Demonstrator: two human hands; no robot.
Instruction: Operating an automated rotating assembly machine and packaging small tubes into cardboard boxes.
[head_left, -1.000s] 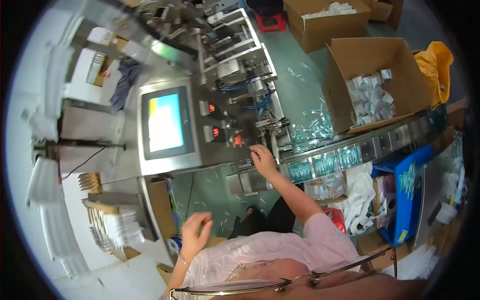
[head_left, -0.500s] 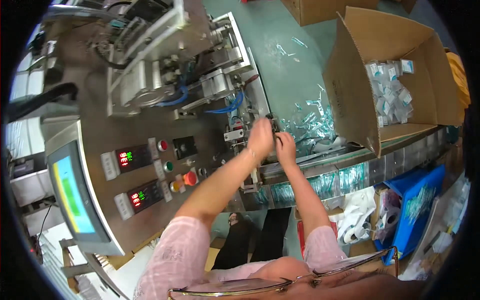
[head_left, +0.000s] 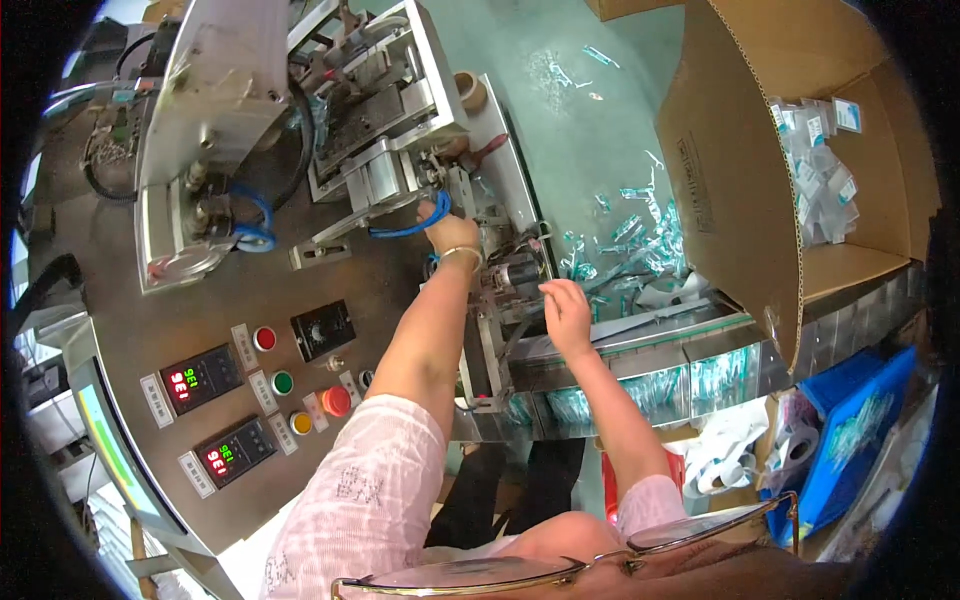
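Observation:
My left hand (head_left: 452, 232) reaches into the metal machine (head_left: 385, 170), beside a looped blue air hose (head_left: 412, 232). The hose and machine parts hide most of its fingers, so its grip does not show. Just right of a dark cylindrical part (head_left: 515, 272) at the machine's edge is my right hand (head_left: 567, 312), raised above the conveyor (head_left: 640, 335). Its fingers are curled together, and whatever may be between them cannot be made out. Past it, many small clear and teal plastic pieces (head_left: 640, 240) lie in a loose heap on the green surface.
An open cardboard box (head_left: 730, 190) holding clear packets (head_left: 822, 180) stands to the right. Conveyor compartments hold more teal pieces (head_left: 640, 380). On the left are a control panel with a red knob (head_left: 336, 402) and a screen (head_left: 110, 440). A blue bin (head_left: 845, 430) sits lower right.
My hands were close together at the machine's edge and are now apart. The left has gone left and farther in, under the hose; the right has drawn slightly back. The head view has shifted.

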